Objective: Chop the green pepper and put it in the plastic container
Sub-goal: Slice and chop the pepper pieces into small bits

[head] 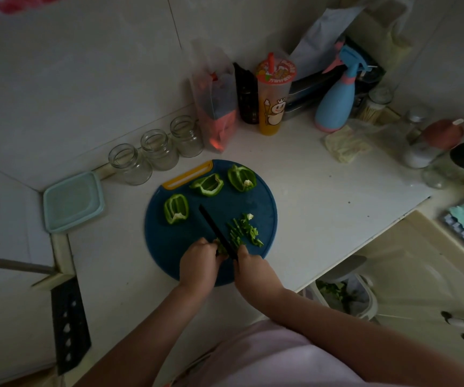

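Left hand (200, 261) pins pepper piece (220, 248) to cutting board (166, 247), steadying it. Right hand (249, 268) grips knife (216, 232). Strips (244, 231) pile right of the blade, quarters (208, 185) wait behind, and plastic container (72, 201) stands left on the table.

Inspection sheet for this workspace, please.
Surface: white countertop, round blue cutting board on it.
Job's things: three large green pepper pieces and a pile of chopped pepper strips on the board; pale teal lidded plastic container left of it.
Clutter: three glass jars, orange drink cup, blue spray bottle, black cleaver at left.
Hands: left hand holds the pepper piece being cut; right hand grips the thin black knife.
Cables: nothing seen.
Surroundings: white tiled wall; waste bin below the counter edge.
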### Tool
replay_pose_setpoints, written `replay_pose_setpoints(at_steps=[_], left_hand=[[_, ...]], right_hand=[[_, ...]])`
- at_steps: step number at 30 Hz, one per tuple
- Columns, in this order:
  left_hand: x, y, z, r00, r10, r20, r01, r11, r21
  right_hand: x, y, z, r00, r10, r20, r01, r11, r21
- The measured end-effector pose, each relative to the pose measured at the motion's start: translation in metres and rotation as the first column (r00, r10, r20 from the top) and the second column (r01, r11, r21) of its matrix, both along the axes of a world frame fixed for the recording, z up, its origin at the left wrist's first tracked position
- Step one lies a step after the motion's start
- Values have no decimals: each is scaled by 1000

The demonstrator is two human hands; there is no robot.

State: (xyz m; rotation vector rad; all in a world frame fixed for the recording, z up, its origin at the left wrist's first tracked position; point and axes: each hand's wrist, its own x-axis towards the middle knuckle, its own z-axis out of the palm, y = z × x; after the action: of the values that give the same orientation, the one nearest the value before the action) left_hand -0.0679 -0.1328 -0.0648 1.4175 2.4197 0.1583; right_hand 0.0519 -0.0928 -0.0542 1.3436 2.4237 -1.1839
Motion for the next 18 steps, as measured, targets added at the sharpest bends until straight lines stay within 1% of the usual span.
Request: replay_pose_setpoints(at_steps=[5, 8, 13, 18], left_hand=[[-1, 1, -4, 1000, -12, -18, 12, 1000, -20], [-4, 1, -7, 998, -49, -27, 48, 998, -42], [-6, 0, -11, 998, -68, 5, 68, 998, -17], [-7, 0, -12, 996, -83, 10, 83, 997, 1]], right_hand=[[-4, -1, 0, 999, 15, 32, -15, 1000, 1], [-7, 1, 0, 1000, 2, 21, -1, 999, -50], [-7, 8, -1, 1000, -27, -3, 27, 994, -106], [-16, 7, -3, 999, -51, 5, 51, 992, -116]])
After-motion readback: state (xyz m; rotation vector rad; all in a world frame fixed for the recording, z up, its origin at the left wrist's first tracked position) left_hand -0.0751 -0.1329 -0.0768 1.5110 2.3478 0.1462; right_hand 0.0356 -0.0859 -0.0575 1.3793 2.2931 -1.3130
